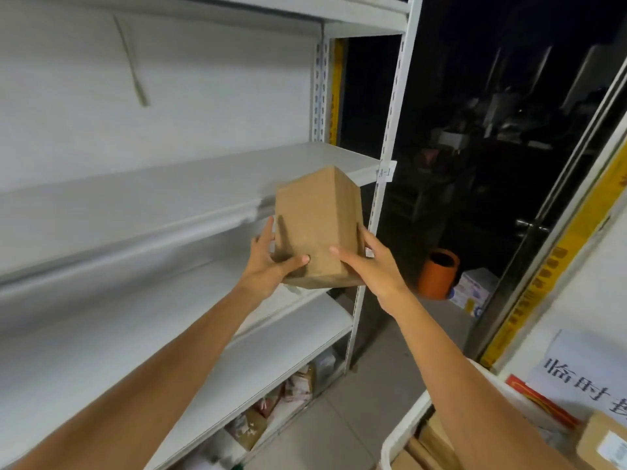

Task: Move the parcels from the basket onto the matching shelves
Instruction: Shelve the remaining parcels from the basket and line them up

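Cardboard box (317,228) gripped between both hands (271,262), left and right (368,266); lift level, clear shelf (203,174) lip by A-1 tag (386,172), slide in.

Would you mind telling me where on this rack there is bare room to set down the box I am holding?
The board by the A-1 label is bare from the post leftwards; the cardboard box should fit there. The board below it is bare too. The bottom level is crowded with parcels, and so is the basket.
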The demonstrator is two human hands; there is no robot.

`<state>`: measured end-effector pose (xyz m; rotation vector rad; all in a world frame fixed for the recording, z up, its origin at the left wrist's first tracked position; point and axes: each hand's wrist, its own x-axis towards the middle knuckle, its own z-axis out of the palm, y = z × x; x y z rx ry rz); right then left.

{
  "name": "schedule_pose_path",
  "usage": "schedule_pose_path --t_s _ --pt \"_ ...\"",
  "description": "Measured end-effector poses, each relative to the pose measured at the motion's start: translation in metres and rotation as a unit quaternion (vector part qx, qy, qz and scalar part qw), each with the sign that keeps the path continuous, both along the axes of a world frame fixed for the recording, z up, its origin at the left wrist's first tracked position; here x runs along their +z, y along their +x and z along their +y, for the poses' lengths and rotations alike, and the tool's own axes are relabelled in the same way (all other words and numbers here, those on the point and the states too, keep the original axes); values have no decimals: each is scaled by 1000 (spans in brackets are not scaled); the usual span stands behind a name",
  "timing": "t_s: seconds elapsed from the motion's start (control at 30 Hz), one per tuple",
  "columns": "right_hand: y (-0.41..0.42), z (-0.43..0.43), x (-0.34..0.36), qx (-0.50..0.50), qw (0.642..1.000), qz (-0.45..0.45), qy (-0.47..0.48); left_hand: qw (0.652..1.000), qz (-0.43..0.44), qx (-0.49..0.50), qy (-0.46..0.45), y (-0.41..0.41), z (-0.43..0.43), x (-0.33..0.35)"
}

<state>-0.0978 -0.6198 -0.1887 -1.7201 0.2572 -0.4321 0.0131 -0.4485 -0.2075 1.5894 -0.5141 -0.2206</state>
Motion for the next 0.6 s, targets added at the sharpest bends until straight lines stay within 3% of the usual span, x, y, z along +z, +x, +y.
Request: schedule_pose_path --t_s 0.13,0.23,0.4,0.6 --pt "22 -7 23 10 997 -62 37 995 -49 24 -79 10 6 22" --pt "36 -14 41 31 991 -99 87 985 39 45 -161 23 13 44" --pt "55 -10 54 77 984 -126 98 987 81 -49 -131 33 26 71" --pt "74 -2 51 117 983 -134 40 991 -13 14 -132 34 50 67"
